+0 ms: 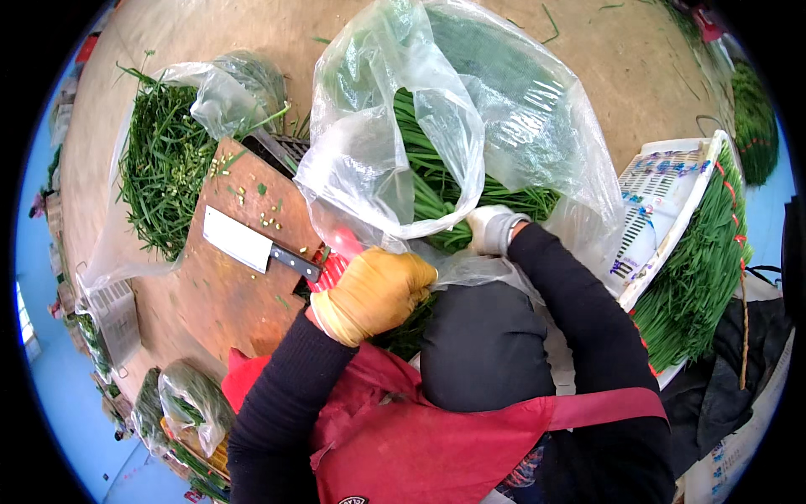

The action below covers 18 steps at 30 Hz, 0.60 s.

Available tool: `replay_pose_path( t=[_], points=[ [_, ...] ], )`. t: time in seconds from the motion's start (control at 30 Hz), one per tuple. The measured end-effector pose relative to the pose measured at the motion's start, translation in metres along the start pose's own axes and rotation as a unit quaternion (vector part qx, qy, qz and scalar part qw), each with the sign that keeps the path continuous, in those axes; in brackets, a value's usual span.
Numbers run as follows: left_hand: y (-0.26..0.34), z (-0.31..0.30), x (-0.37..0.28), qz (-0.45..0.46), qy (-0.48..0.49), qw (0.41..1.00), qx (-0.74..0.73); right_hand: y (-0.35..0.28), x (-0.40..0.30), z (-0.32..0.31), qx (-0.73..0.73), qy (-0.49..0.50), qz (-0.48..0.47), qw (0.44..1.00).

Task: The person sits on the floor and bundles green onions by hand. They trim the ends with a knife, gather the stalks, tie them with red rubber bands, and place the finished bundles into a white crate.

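A large clear plastic bag (pixel 352 151) lies in front of me, its mouth facing me, with green garlic chives (pixel 428 151) inside. My left hand (pixel 378 293), in a yellow-orange glove, is closed in a fist at the near rim of the bag and grips the plastic. In a white and grey glove, my right hand (pixel 497 230) reaches into the bag's mouth against the ends of the chives. Its fingertips are partly hidden, so its grip is unclear. A cleaver (pixel 239 239) with a black handle rests on a wooden board (pixel 233 296) left of my left hand.
Cut trimmings (pixel 167 170) fill another plastic bag at the left, beside the board. Chives tied with red bands (pixel 692 271) lie by a white plastic crate (pixel 661 201) on my right. Bagged greens (pixel 195 397) stand at the lower left. Pale stem bits (pixel 271 220) are scattered near the cleaver.
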<state>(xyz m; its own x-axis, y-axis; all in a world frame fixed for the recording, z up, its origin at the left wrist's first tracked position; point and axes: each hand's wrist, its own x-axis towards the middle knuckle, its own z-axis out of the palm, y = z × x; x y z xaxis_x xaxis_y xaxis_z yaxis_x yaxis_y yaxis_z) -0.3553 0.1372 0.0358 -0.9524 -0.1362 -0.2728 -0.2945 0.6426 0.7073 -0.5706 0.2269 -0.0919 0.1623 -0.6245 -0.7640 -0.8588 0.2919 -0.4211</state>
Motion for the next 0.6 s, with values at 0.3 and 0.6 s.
replay_pose_path(
  t=[0.3,0.6],
  points=[
    [0.001,-0.011,0.002,-0.008,-0.003,1.0,0.007,0.035,-0.034,-0.043,-0.031,0.301,0.14,0.943],
    [0.0,-0.015,-0.001,-0.03,-0.014,0.999,-0.002,0.031,-0.005,-0.001,-0.147,0.255,0.231,0.928]
  ],
)
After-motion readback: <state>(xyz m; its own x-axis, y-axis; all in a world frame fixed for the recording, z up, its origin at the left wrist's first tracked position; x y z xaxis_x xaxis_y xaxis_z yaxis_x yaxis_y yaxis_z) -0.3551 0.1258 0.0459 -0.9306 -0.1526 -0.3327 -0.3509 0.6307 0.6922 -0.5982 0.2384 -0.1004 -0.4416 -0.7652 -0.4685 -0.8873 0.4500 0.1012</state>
